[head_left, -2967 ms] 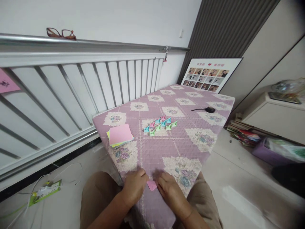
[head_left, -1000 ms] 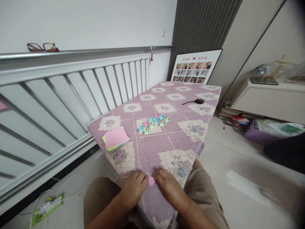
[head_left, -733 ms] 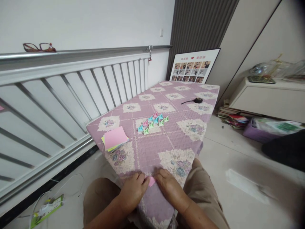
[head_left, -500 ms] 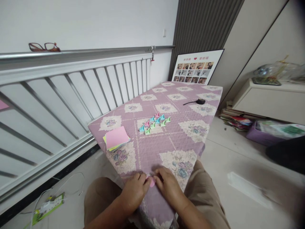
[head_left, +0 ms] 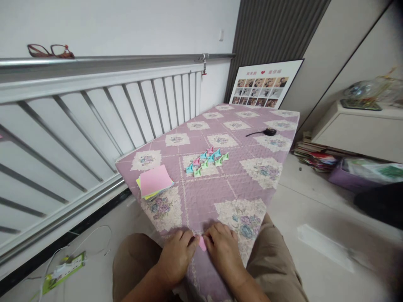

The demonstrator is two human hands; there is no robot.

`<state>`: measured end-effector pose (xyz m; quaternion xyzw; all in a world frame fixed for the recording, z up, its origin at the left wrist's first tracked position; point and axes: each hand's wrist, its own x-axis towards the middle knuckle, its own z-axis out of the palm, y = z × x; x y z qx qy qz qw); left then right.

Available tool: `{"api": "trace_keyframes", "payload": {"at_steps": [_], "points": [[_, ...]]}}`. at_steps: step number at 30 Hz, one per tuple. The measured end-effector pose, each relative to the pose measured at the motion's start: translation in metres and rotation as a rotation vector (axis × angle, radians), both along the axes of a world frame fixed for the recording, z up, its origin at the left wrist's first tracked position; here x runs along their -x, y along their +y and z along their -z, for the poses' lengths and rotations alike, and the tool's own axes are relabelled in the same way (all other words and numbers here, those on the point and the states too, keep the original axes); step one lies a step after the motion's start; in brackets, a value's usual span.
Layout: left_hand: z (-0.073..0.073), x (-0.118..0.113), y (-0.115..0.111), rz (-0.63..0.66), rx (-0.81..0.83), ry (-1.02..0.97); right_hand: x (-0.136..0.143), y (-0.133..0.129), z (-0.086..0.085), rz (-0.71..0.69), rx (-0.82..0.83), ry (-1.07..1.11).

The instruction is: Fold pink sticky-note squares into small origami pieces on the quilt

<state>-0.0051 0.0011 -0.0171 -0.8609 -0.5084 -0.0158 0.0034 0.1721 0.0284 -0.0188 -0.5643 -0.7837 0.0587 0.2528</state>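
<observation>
Basically, both hands meet at the near end of the table, over one small piece of pink paper (head_left: 202, 244); take that piece as the centre of the clock. The left hand (head_left: 177, 253) sits between 8 and 9 o'clock, its thumb and fingertips pinching the paper's upper left edge. At 3 o'clock, the right hand (head_left: 223, 247) is curled inward, gripping the other edge with its fingertips. Fingers cover part of the paper, so its full shape cannot be told.

Beneath lies a purple tablecloth (head_left: 201, 203) with pale floral patches. Straight up at 12, well apart from the hands, a cluster of small folded paper pieces (head_left: 211, 158) stands in blue, pink and green. Near 11 o'clock is a paper stack (head_left: 155, 180), pink on top, with yellow showing beneath. Farther out at 1 o'clock lies a black object (head_left: 270, 131) with a thin tail, and beyond it leans a photo board (head_left: 261, 90). Out between 10 and 11, glasses (head_left: 51, 53) rest on a pipe (head_left: 126, 60).
</observation>
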Motion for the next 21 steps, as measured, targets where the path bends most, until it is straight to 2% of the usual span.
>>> {"api": "trace_keyframes", "payload": {"at_steps": [15,21], "points": [[0.0109,-0.0063,-0.0063,-0.093,0.020,0.026,-0.0014,0.0005,-0.0048,0.051,0.054,0.099],[0.0047,-0.0048,-0.0025,-0.084,0.058,0.039,-0.0029,0.0019,-0.0067,0.073,0.075,0.083]]}}
